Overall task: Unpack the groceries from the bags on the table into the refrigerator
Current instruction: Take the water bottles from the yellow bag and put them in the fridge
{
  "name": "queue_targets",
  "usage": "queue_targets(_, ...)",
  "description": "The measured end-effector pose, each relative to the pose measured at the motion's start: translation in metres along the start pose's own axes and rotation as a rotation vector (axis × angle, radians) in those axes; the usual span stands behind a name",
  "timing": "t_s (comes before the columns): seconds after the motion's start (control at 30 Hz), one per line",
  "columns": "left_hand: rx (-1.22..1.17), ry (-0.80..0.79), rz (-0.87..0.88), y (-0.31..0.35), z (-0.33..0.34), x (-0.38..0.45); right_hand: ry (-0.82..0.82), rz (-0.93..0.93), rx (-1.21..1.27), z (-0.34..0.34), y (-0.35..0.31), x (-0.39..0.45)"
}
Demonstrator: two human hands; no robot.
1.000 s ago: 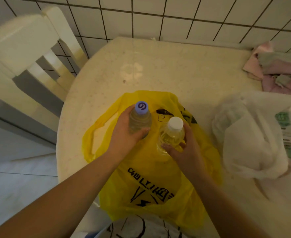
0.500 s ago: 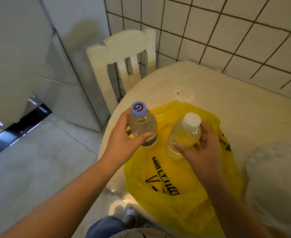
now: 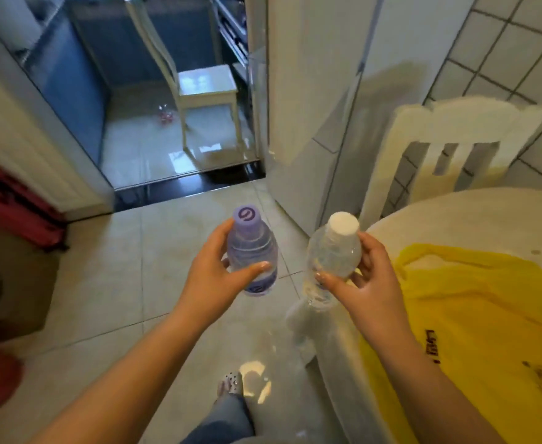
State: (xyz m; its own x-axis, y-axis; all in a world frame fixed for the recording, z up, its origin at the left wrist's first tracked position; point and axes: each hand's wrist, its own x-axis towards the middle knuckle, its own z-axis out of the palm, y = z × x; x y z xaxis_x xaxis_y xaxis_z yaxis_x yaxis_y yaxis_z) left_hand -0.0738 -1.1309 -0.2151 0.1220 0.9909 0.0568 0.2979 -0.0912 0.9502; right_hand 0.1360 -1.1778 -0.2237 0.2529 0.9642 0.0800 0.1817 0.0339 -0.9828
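Head view looks down on two small plastic bottles carried over the tiled floor, just off the edge of the table (image 3: 474, 216), where the flattened yellow bag (image 3: 474, 302) lies. The left hand (image 3: 212, 277) wraps the bottle with the purple cap (image 3: 252, 251) around its shoulder and upper body, thumb across the front and fingers behind. The right hand (image 3: 364, 283) grips the bottle with the white cap (image 3: 332, 251) the same way, fingers curled closely round the body. Both bottles look full of clear liquid, so each is probably moderately heavy for its size; the thin walls would likely give a little under a squeeze and could be slick. A hold at the body below the shoulder seems safest. The tall white refrigerator (image 3: 314, 100) stands ahead, beside a white chair (image 3: 449, 149).
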Motion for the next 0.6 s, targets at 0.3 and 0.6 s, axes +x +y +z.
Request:
queue_targets(0.3,0.018,0.168,-0.041,-0.039,-0.118,0.042,-0.226,-0.042,0.013,0.116,-0.024,0.061)
queue_targets(0.6,0.007,0.082,-0.006,-0.067,-0.225,0.160,-0.140,-0.062,-0.001,0.235,-0.047,0.149)
